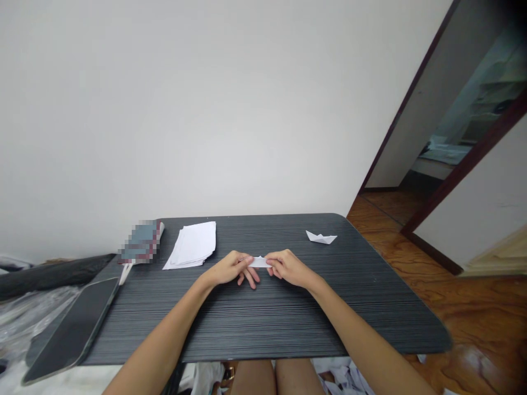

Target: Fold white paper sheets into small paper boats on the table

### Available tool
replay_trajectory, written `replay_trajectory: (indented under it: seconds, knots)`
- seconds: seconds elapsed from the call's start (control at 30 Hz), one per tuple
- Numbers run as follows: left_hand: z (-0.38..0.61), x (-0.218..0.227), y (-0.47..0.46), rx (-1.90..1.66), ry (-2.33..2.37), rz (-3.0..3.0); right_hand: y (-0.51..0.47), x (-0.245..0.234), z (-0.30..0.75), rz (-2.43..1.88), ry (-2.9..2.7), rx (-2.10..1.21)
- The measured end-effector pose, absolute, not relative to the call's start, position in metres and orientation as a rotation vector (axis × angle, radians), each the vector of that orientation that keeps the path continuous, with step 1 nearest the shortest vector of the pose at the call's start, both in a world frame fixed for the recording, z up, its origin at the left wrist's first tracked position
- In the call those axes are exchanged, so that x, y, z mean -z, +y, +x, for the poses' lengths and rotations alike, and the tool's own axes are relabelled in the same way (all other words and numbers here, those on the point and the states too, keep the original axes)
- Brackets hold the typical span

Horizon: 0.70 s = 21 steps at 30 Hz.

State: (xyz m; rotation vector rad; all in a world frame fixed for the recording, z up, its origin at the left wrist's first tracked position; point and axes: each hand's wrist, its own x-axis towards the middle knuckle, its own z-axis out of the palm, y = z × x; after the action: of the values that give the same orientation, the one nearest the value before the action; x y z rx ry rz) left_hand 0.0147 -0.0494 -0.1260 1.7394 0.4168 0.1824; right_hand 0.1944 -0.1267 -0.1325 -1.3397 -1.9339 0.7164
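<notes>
Both hands meet over the middle of the dark striped table point(288, 318). My left hand point(233, 268) pinches the left end of a small folded white paper piece point(259, 261), with its other fingers spread down on the tabletop. My right hand point(288, 267) grips the right end of the same piece with curled fingers. The paper lies low, just above or on the table surface. A finished white paper boat point(321, 237) sits farther back to the right, apart from both hands.
A stack of white paper sheets point(192, 244) lies at the back left, beside a blurred-out book point(140, 241). A dark phone point(74, 329) hangs over the table's left edge. Wooden floor and an open doorway point(461, 142) are to the right. Paper scraps lie under the table.
</notes>
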Motion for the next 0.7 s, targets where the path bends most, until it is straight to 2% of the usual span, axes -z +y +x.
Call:
replay_trajectory:
  seconds: [0.2,0.47,0.7]
  knots:
    - [0.013,0.129,-0.040,-0.347,0.545,1.743,-0.129,0.126,0.199,-1.324,-1.996,-0.632]
    - [0.019,0.127,-0.050,-0.507,0.699,2.189,-0.129,0.138,0.197,-1.403,-2.064,-0.542]
    - [0.020,0.119,-0.056,-0.552,0.648,2.419,-0.128,0.137,0.194,-1.446,-2.017,-0.515]
